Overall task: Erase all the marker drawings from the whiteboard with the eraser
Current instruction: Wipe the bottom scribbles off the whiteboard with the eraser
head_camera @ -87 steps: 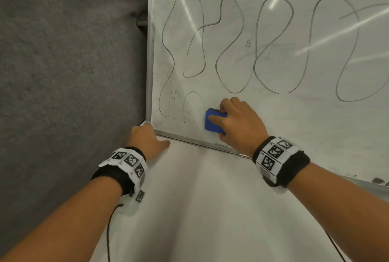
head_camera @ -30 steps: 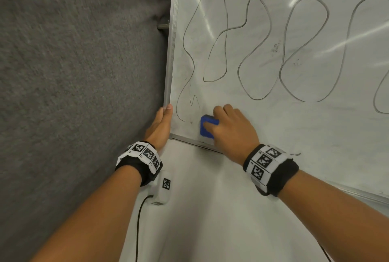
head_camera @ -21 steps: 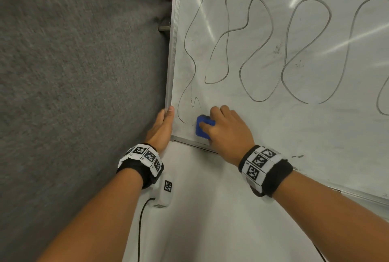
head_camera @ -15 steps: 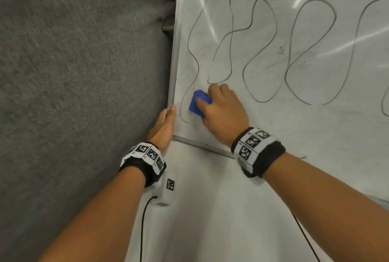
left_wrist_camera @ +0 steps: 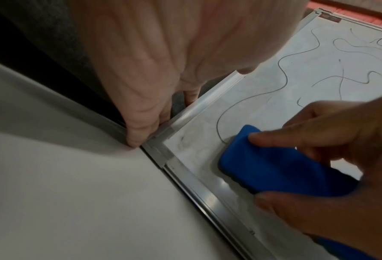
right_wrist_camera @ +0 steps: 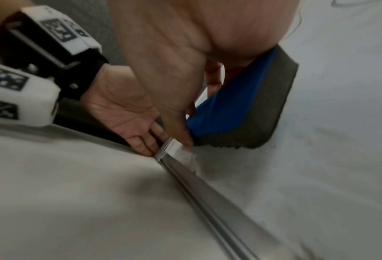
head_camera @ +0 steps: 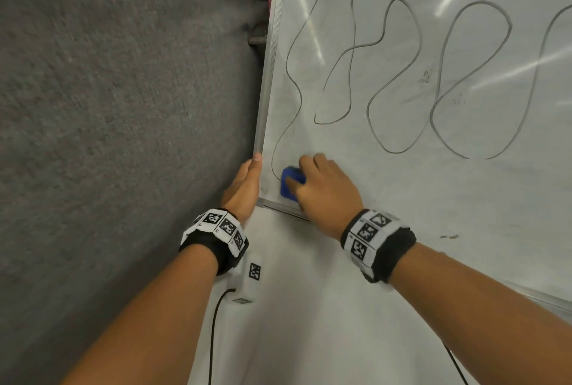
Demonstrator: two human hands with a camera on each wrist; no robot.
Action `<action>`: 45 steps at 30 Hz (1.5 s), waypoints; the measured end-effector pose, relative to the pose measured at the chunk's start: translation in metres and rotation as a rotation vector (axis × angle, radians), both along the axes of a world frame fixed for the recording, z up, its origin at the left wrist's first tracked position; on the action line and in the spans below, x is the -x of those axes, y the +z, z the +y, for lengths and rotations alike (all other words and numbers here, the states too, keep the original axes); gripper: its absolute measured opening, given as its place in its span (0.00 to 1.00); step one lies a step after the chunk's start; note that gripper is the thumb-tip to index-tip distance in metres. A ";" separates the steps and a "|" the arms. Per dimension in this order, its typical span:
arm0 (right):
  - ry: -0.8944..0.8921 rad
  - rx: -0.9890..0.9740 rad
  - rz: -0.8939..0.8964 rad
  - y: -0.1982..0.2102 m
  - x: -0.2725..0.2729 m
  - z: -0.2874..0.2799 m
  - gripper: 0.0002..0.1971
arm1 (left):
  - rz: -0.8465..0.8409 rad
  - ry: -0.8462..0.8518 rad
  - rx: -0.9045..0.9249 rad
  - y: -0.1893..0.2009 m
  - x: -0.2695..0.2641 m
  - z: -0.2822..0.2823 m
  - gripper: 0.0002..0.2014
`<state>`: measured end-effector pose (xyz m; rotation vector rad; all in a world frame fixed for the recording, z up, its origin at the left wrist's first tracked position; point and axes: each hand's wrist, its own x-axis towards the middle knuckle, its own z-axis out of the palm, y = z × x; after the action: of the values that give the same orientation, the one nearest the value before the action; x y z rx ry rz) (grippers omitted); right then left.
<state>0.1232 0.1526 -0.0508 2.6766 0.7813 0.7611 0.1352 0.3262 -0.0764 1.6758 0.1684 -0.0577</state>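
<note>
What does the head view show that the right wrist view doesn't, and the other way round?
Only the head view shows the marker loops left across the whiteboard, the grey cloth to its left, and both forearms with their wristbands. Only the right wrist view shows the eraser's dark felt underside meeting the board, and the left palm from below. Both show the right hand gripping the blue eraser near the lower left corner, the left hand at the board's frame, and the white table.
</note>
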 end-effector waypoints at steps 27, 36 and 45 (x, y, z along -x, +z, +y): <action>-0.027 0.031 0.140 -0.002 -0.004 0.018 0.16 | 0.041 0.022 0.080 -0.032 -0.027 0.007 0.44; -0.075 -0.056 -0.084 0.040 -0.019 0.024 0.13 | 0.015 0.022 0.085 -0.025 -0.019 0.005 0.47; -0.151 -0.160 -0.051 0.061 -0.016 0.017 0.12 | 0.017 0.049 0.010 0.008 0.004 -0.005 0.49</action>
<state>0.1392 0.1692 0.0098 2.8051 0.5183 0.8828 0.1312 0.3213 -0.0682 1.6606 0.2217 -0.0358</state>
